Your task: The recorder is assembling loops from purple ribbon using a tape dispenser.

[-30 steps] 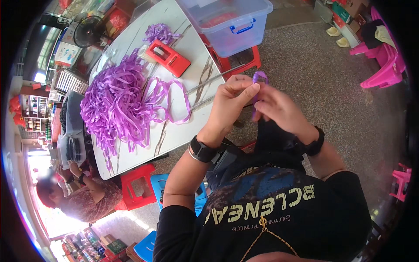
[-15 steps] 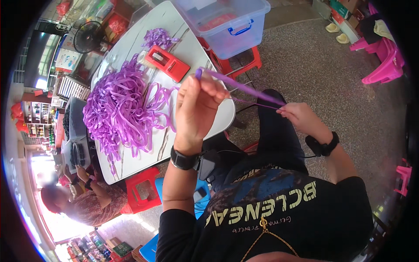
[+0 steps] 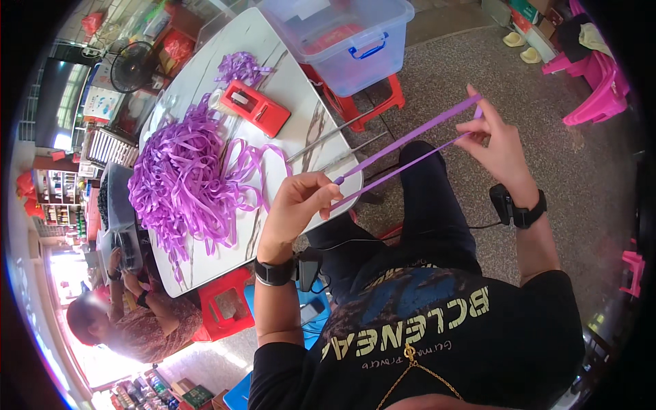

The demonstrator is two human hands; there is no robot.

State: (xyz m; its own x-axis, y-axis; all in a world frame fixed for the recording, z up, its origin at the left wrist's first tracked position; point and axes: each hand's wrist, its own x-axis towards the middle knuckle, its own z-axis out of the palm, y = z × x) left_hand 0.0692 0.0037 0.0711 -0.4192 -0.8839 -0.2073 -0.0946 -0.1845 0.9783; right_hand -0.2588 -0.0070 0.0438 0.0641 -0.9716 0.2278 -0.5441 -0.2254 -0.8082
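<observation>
Purple ribbon strip (image 3: 410, 147) is stretched taut in mid-air over the person's lap, doubled into two near-parallel runs between both hands, just off the worktop (image 3: 287, 89) edge. Looks thin, flat, v. light and limp; prob. slick plastic, so it would slide unless pinched firmly. Best hold is at the ends, flat between thumb & fingertips, as now; a mid-span grip would let it sag or twist.

Left hand (image 3: 301, 205): closed in a pinch on the near ends, fingers curled, wrist bent up, forearm rising from the lower edge, black watch at wrist. Right hand (image 3: 499, 147): raised farther out, thumb & forefinger nipping the far end where the strip loops round, other fingers fanned loose; black band on wrist w/ small device clipped.

Beyond: big tangled heap of purple ribbon (image 3: 184, 181) on the white worktop, red tool (image 3: 256, 108) beside it, smaller purple bunch (image 3: 239, 67) behind. Clear plastic tub (image 3: 342, 37) w/ blue latch sits on a red stool. Another person (image 3: 130, 321) sits low-left.
</observation>
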